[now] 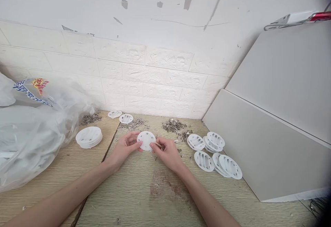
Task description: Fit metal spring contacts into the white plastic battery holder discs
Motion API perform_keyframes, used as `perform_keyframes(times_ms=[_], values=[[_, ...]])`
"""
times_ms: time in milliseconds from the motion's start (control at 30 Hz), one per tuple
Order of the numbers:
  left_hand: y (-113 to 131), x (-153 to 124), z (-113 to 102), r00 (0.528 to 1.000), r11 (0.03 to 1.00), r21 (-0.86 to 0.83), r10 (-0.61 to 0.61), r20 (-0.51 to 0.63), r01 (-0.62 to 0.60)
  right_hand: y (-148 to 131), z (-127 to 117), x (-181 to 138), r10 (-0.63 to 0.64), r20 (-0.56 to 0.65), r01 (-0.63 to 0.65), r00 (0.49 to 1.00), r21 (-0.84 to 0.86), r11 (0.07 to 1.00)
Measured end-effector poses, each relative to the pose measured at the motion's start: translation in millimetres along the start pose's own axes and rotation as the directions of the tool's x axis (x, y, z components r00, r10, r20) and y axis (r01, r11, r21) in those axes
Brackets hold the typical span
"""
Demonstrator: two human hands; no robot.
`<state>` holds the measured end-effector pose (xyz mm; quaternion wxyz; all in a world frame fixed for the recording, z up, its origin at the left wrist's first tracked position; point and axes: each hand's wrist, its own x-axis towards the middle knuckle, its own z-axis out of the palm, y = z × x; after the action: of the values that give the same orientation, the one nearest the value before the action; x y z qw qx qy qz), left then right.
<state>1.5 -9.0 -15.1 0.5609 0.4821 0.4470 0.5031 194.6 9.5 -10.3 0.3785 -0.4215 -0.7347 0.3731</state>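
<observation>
Head view, bench against a white brick wall point(160, 82); wooden table point(144, 192) with both forearms reaching in from the near edge.

Left hand point(125, 147): fingers curled in, thumb and fingertips closed on the left rim of a white disc point(146, 140); grip firm, little gap showing.

Right hand point(168, 153): fingers drawn together in a pinch at the disc's right rim; a thin tan sliver point(158, 145) sat at the fingertips, too small to tell what it was.

The white disc was held between the two hands, just above the table at mid-bench, flat face tilted toward the camera, small holes visible on it.

Around: a neat stack of discs point(88, 136) lay to the left, well apart from the hands; two loose discs point(126, 118) near the wall; a clear plastic bag point(33, 134) bulked at the far left, touching the table edge; heaps of small metal bits point(173, 125) were scattered by the wall, some strewn between the heap and the right hand; slotted discs point(204, 161) overlapped in a loose spread to the right, near the right wrist; a grey panel point(271, 144) rose just beside them, closing off the right side.
</observation>
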Motion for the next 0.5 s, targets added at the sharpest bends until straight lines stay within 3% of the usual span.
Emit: perform_keyframes(times_ms=[267,500], values=[[-8.3,4.3,-6.3,1.000,0.999,-0.045,-0.019,-0.015,0.018,-5.4,1.2,-3.0,0.047,0.107,-0.055,0.993,0.077,0.996],[-0.6,3.0,-6.1,0.995,0.955,-0.278,-0.095,0.029,0.099,1.6,-2.4,0.8,0.058,0.088,-0.070,0.994,0.149,0.986]])
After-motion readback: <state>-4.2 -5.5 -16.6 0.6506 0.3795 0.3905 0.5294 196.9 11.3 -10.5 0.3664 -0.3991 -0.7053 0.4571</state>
